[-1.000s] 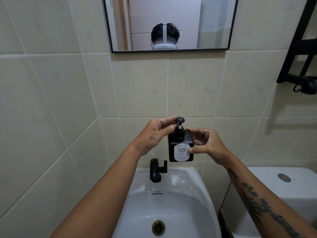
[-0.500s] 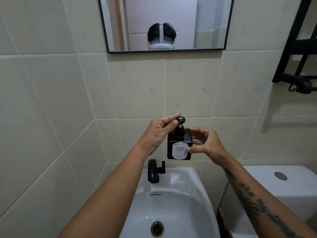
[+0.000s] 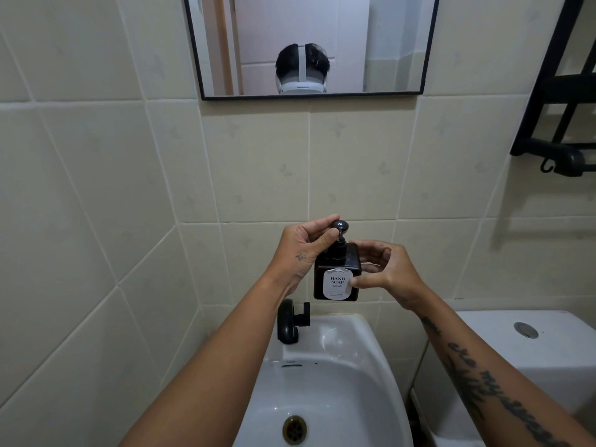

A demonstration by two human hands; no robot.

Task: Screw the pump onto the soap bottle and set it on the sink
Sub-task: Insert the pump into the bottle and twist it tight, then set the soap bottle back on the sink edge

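A square dark soap bottle (image 3: 335, 274) with a white "HAND SOAP" label is held upright in the air above the back of the white sink (image 3: 325, 375). My right hand (image 3: 385, 269) grips the bottle's right side, thumb on the label. A black pump (image 3: 340, 232) sits in the bottle's neck. My left hand (image 3: 304, 248) pinches the pump's head and collar with fingers and thumb. The bottle's underside hangs a little above the sink's rim.
A black tap (image 3: 290, 321) stands on the sink's back left, just below the bottle. A white toilet cistern (image 3: 529, 346) is on the right. A black wall rack (image 3: 561, 117) hangs at upper right, a mirror (image 3: 309, 43) above.
The bottle and both hands keep their grip and stay over the sink; my left fingers have shifted slightly around the pump head. The view has drifted a little.
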